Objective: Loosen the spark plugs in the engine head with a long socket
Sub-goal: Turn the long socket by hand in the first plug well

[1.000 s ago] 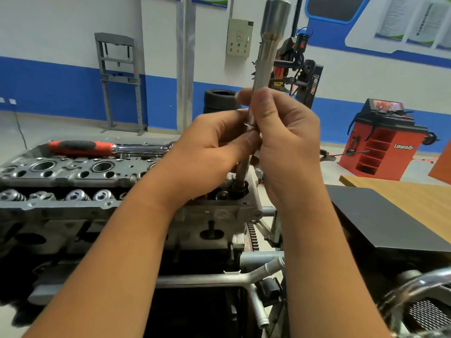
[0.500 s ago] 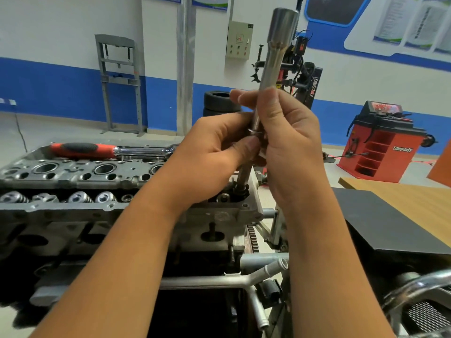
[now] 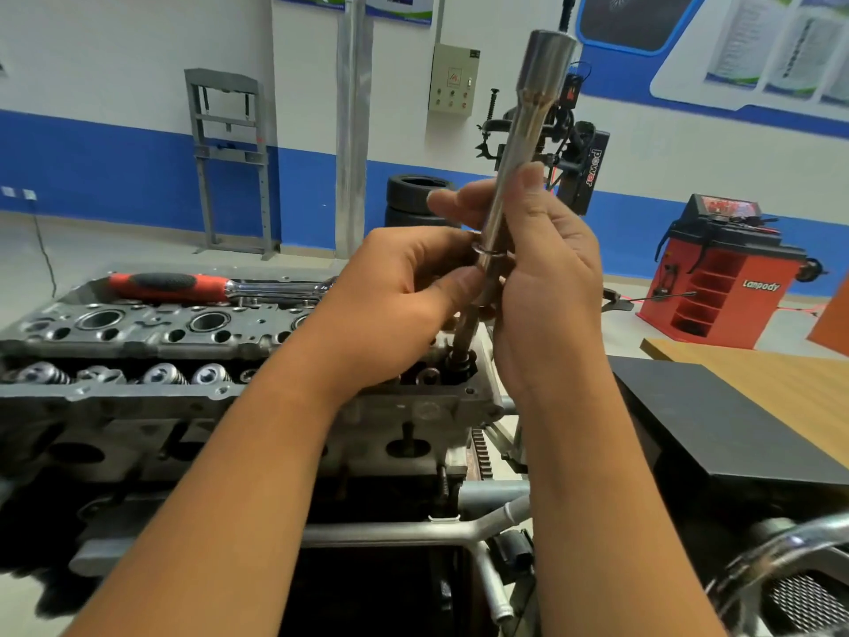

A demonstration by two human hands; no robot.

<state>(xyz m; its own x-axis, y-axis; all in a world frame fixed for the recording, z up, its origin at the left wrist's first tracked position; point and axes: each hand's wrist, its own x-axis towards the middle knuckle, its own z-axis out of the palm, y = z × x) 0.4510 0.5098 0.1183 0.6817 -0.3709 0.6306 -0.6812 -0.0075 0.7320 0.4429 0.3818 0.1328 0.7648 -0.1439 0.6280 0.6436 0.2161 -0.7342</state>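
Steel socket: long socket (image 3: 514, 177) stands tilted in the far-right plug well of the engine head (image 3: 257, 406); seated for turning
Hands: left hand (image 3: 404, 296) and right hand (image 3: 546, 273) both grip its shaft, steadying it
Ratchet: ratchet (image 3: 216, 287) lies unused on the head's far edge

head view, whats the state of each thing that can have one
long socket: tilted, lower end in the rightmost plug well
left hand: pinches the socket shaft
right hand: grips the socket shaft
ratchet handle: lying unused on the engine head
engine head: cover off, valve springs exposed
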